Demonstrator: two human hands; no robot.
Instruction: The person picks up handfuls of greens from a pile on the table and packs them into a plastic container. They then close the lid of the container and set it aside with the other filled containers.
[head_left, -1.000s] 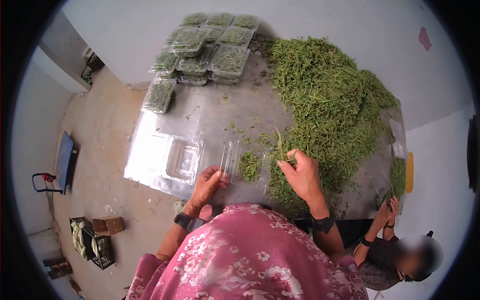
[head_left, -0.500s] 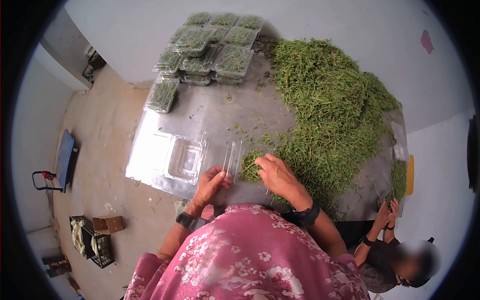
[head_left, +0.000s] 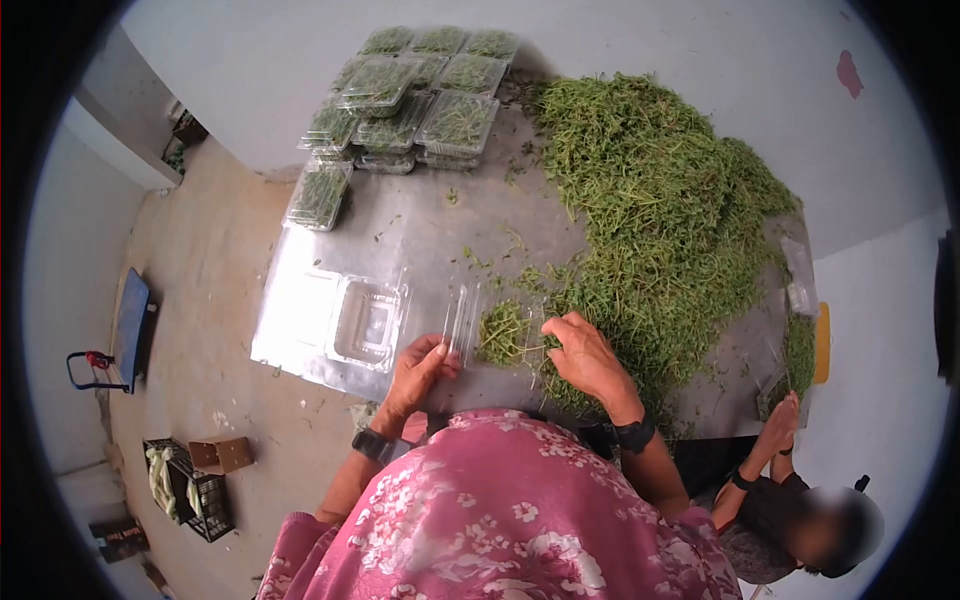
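Note:
An open clear clamshell box [head_left: 470, 318] with green stems [head_left: 502, 333] in it lies on the metal table [head_left: 420, 240] in front of me. My left hand [head_left: 420, 366] rests on the near edge of its raised lid. My right hand [head_left: 585, 355] lies palm down at the right side of the box, on the near edge of the big heap of green stems [head_left: 655, 210]. Whether it grips any stems cannot be told.
An empty open clamshell [head_left: 368, 318] lies left of the box. Filled, closed boxes [head_left: 405, 90] are stacked at the table's far left. Another person's hands [head_left: 780, 425] work at the table's right end. A crate [head_left: 190, 490] and a blue trolley [head_left: 125, 325] stand on the floor.
My right hand carried stems from the heap over to the box, then drew back right to the heap's edge. My left hand stayed on the lid.

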